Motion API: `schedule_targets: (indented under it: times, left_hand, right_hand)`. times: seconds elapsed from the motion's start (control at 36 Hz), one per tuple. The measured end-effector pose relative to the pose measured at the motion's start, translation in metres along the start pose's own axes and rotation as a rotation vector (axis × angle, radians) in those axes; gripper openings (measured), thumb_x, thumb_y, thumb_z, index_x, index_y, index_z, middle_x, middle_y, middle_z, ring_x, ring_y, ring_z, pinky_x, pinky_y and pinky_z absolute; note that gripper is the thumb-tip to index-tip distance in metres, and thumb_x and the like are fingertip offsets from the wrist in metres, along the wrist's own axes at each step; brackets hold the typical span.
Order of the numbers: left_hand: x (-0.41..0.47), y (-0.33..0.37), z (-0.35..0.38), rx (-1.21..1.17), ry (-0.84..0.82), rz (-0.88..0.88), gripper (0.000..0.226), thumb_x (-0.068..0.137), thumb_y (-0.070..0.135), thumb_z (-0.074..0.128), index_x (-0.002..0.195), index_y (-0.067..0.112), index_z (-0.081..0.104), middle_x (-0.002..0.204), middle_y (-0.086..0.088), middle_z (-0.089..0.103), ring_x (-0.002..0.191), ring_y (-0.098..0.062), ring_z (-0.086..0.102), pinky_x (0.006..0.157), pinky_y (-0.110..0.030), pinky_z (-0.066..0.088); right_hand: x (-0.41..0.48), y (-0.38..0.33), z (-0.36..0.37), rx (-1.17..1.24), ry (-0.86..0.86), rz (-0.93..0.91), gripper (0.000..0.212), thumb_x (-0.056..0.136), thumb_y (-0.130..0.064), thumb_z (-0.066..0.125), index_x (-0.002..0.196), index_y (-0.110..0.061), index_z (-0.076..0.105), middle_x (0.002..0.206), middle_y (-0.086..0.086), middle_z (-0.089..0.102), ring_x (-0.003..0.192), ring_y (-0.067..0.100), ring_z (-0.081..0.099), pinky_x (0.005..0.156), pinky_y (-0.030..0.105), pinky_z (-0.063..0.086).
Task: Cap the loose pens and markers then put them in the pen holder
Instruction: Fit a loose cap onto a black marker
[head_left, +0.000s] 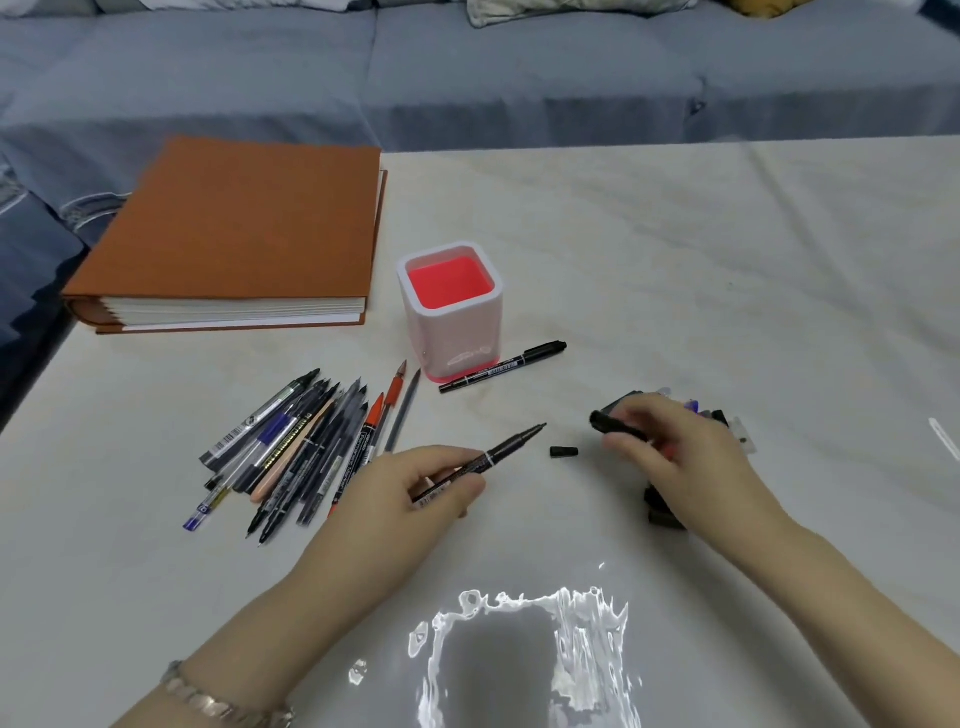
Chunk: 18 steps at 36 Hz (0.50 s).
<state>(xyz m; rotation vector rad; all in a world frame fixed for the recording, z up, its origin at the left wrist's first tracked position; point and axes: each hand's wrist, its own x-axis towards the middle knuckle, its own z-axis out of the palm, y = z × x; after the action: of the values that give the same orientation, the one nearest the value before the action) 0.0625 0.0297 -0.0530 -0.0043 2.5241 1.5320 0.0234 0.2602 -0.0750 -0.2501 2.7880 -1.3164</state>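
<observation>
My left hand (415, 493) grips an uncapped black marker (498, 453), its tip pointing up and right. My right hand (670, 447) pinches a black cap (610, 422) just right of that tip. A small black cap (564, 451) lies on the table between the two hands. Behind and under my right hand sits a heap of loose caps (722, 415), partly hidden. The white pen holder (451, 322) with a red inside stands upright behind the hands. A capped black marker (503, 366) lies at its base. A pile of several pens and markers (306, 447) lies to the left.
A thick brown album (244, 228) lies at the back left of the white table (675, 260). A blue-grey sofa (467, 73) runs along the far edge. A glare patch (519, 654) marks the near table surface.
</observation>
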Motion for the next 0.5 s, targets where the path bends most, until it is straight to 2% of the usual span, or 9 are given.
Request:
schedule_targets:
  times: [0.06,0.11,0.25,0.39,0.5]
  left_hand:
    - [-0.002,0.000,0.000,0.011,-0.003,0.013,0.032,0.080,0.024,0.065,0.071,0.054,0.064,0.076,0.027,0.068,0.070,-0.001,0.064,0.072,-0.015,0.049]
    - [-0.004,0.001,0.000,0.021,-0.004,0.027,0.033,0.079,0.026,0.065,0.072,0.058,0.063,0.080,0.027,0.068,0.072,-0.001,0.065,0.075,-0.021,0.051]
    - [-0.007,0.005,0.000,0.014,0.002,0.049,0.037,0.079,0.023,0.066,0.073,0.059,0.063,0.079,0.024,0.069,0.070,0.002,0.065,0.076,-0.022,0.052]
    - [-0.009,0.006,-0.001,0.000,-0.005,0.054,0.032,0.079,0.023,0.066,0.082,0.055,0.064,0.080,0.022,0.069,0.072,0.001,0.065,0.078,-0.025,0.053]
    - [-0.010,0.007,-0.001,-0.023,-0.017,0.066,0.034,0.079,0.022,0.066,0.075,0.056,0.065,0.081,0.025,0.069,0.072,0.002,0.066,0.076,-0.022,0.052]
  right_hand:
    - [-0.005,-0.014,-0.007,0.229,0.011,0.010,0.016,0.082,-0.012,0.062,0.080,-0.027,0.064,0.070,-0.010,0.065,0.058,0.005,0.054,0.059,0.010,0.041]
    - [-0.008,-0.025,-0.011,0.339,0.011,0.005,0.021,0.081,-0.010,0.063,0.080,-0.030,0.069,0.070,-0.017,0.067,0.060,0.001,0.056,0.059,0.011,0.043]
    - [-0.012,-0.037,-0.017,0.340,-0.014,0.002,0.023,0.080,-0.010,0.064,0.078,-0.031,0.070,0.071,-0.016,0.068,0.061,0.001,0.056,0.063,0.017,0.045]
    - [-0.013,-0.041,-0.016,0.276,-0.040,-0.010,0.025,0.081,-0.011,0.063,0.078,-0.035,0.068,0.071,-0.024,0.066,0.067,0.001,0.057,0.064,0.011,0.043]
    - [-0.014,-0.044,-0.015,0.285,-0.065,-0.007,0.023,0.081,-0.010,0.062,0.078,-0.032,0.066,0.067,-0.026,0.065,0.065,-0.003,0.057,0.062,0.007,0.041]
